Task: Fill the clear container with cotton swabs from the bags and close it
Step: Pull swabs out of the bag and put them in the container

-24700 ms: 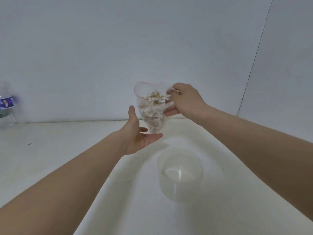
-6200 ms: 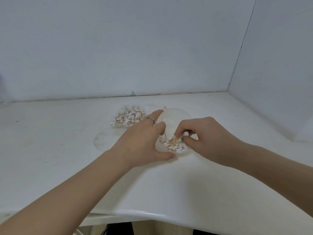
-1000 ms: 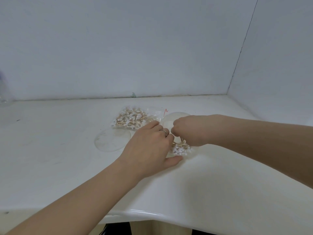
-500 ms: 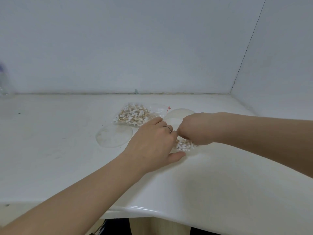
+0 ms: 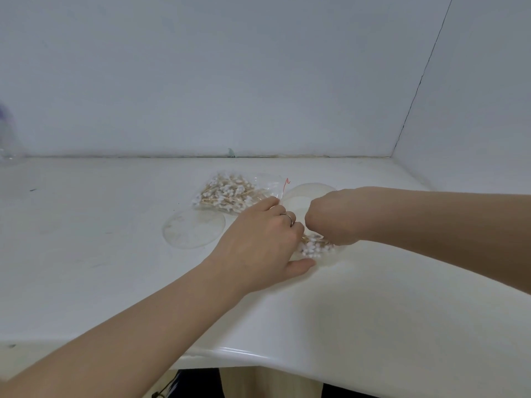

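1. Cotton swabs (image 5: 314,248) lie inside the clear container (image 5: 309,193), which lies on its side on the white counter (image 5: 373,311).
2. Left hand (image 5: 258,245) wraps the container's near wall, steadying it.
3. Right hand (image 5: 330,219) curls at the mouth; whether it pinches swabs I cannot tell.
4. Filling looks underway: a bag (image 5: 230,193) of swabs waits behind.
5. Next, probably: empty that bag, then fit the lid (image 5: 194,229).

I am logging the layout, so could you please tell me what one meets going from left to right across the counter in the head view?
Blurred bottle at the far left edge → clear lid → bag of cotton swabs → left hand → right hand, over the clear container.
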The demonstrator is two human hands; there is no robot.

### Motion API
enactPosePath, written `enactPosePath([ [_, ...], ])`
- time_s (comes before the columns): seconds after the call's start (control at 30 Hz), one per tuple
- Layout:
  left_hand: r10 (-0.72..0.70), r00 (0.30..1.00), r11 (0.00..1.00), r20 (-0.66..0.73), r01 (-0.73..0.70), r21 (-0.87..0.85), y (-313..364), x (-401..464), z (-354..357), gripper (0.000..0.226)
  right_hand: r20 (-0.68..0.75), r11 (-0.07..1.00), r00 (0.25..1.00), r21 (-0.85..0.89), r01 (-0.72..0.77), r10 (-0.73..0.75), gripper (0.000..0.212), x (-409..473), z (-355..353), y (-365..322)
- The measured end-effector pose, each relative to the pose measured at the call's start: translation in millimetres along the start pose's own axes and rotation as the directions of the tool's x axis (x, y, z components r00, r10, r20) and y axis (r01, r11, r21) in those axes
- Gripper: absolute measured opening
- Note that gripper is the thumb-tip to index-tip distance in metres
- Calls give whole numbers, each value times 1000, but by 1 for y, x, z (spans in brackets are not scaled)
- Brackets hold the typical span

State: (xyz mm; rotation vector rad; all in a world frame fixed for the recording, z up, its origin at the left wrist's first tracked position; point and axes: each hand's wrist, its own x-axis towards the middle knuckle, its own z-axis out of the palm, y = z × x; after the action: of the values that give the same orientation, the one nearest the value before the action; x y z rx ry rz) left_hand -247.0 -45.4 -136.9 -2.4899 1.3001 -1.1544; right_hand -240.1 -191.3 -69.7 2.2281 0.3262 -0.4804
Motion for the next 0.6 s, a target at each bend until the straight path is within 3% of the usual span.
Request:
enactPosePath([
  [0.23,4,1000,999,-14,-3,45,0,2,1,50,-58,999,998,-47,14,-17,33,-16,-14,0],
  [0.33,-3,1000,999,-6,3,43,-3,2,0,51,-113,999,994,-52,0,-6,21,-25,-13,8],
  [0.6,-37,999,999,-7,37,-9,-2,0,-4,46,-235,976,971,218,5,47,23,-43,6,35],
])
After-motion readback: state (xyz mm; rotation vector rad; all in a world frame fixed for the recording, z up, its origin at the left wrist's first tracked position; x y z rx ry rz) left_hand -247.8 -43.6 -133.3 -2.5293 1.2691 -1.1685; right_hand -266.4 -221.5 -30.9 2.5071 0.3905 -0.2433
